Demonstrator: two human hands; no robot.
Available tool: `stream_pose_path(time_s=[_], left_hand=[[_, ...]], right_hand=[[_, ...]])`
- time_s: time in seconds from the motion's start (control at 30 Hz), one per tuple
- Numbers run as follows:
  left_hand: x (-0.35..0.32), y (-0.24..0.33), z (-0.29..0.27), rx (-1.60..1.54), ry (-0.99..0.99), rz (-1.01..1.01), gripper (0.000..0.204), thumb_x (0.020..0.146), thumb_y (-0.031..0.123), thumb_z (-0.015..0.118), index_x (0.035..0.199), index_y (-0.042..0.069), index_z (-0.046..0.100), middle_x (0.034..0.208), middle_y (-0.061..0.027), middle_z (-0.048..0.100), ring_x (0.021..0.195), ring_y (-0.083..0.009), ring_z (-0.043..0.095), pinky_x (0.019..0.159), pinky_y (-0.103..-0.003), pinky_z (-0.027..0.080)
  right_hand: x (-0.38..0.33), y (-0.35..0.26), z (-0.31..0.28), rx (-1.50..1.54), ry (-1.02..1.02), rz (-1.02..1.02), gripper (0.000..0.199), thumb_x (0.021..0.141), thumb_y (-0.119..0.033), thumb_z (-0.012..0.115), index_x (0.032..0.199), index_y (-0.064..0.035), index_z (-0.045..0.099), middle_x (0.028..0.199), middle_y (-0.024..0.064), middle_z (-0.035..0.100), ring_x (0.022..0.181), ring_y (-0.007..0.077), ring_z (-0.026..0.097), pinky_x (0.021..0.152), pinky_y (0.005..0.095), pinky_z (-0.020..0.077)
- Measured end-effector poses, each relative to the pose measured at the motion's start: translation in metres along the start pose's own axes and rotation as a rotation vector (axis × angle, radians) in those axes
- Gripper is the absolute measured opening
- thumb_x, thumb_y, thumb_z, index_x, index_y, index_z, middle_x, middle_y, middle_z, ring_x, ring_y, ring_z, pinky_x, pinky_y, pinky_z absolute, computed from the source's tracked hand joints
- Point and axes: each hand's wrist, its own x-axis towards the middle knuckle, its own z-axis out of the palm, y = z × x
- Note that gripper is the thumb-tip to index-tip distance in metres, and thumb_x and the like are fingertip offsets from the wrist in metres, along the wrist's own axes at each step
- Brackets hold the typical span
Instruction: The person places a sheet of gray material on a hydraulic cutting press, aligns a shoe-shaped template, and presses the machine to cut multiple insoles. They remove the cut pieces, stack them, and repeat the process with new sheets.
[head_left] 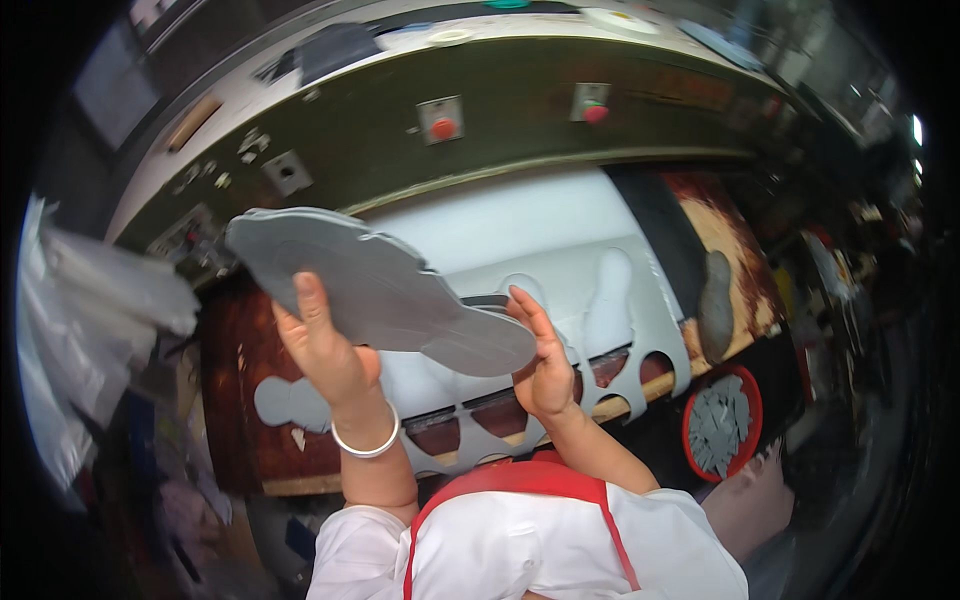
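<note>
A stack of thin grey insoles (pixel 345 285), sole-shaped with uneven edges, is tilted up between my two hands. Its wide end points to the upper left and its narrower end lies by my right palm. My left hand (pixel 335 365), with a white bangle at the wrist, grips it at the near left edge, thumb on top; its other fingers are mostly hidden. My right hand (pixel 548 365) presses against the other end, its fingers fairly straight along the edge. Beneath lies a pale grey sheet (pixel 655 310) with sole-shaped cutouts.
A loose grey insole (pixel 290 403) lies at left on the dark red board (pixel 225 400). Another grey sole-shaped piece (pixel 715 310) is at right. A red basket (pixel 688 440) holds grey scraps. Behind runs a green machine beam (pixel 520 110) with red buttons; clear plastic (pixel 90 310) hangs left.
</note>
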Motion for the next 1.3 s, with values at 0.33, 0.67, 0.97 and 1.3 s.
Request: stream_pose_path(time_s=[0.33, 0.67, 0.97, 1.3], left_hand=[[-0.008, 0.030, -0.081, 0.231, 0.244, 0.162, 0.035, 0.092, 0.019, 0.060, 0.118, -0.002, 0.050, 0.104, -0.0044, 0.058, 0.094, -0.0088, 0.052, 0.081, -0.025, 0.046], [-0.014, 0.074, -0.163, 0.508, 0.441, 0.097, 0.034, 0.093, 0.019, 0.059, 0.119, -0.002, 0.053, 0.093, -0.0014, 0.059, 0.085, -0.0068, 0.052, 0.075, -0.026, 0.047], [0.053, 0.083, -0.238, 1.277, 0.200, 0.519, 0.022, 0.086, 0.002, 0.060, 0.107, -0.005, 0.058, 0.097, -0.0159, 0.065, 0.085, -0.0235, 0.064, 0.074, -0.032, 0.051], [-0.053, 0.000, -0.296, 1.610, -0.828, 0.166, 0.040, 0.075, 0.001, 0.052, 0.114, 0.004, 0.058, 0.115, -0.0159, 0.055, 0.111, -0.0329, 0.052, 0.094, -0.045, 0.044]], right_hand=[[-0.001, 0.076, 0.003, 0.025, -0.319, 0.405, 0.044, 0.094, -0.027, 0.050, 0.131, -0.0041, 0.040, 0.127, 0.0122, 0.052, 0.113, 0.0251, 0.052, 0.095, 0.0428, 0.0425], [0.003, 0.130, 0.059, -0.181, -0.251, 0.942, 0.037, 0.087, -0.016, 0.061, 0.120, -0.0079, 0.046, 0.102, 0.0104, 0.059, 0.098, 0.0283, 0.057, 0.083, 0.0564, 0.0518], [0.009, 0.069, -0.007, -0.386, -0.047, 0.657, 0.029, 0.091, -0.012, 0.057, 0.116, 0.0024, 0.054, 0.101, 0.0161, 0.064, 0.091, 0.0230, 0.063, 0.084, 0.0355, 0.0513], [-0.041, -0.026, -0.100, -0.502, 0.347, 0.431, 0.025, 0.092, -0.012, 0.056, 0.115, -0.0003, 0.055, 0.096, 0.0139, 0.066, 0.085, 0.0228, 0.065, 0.077, 0.0341, 0.0544]])
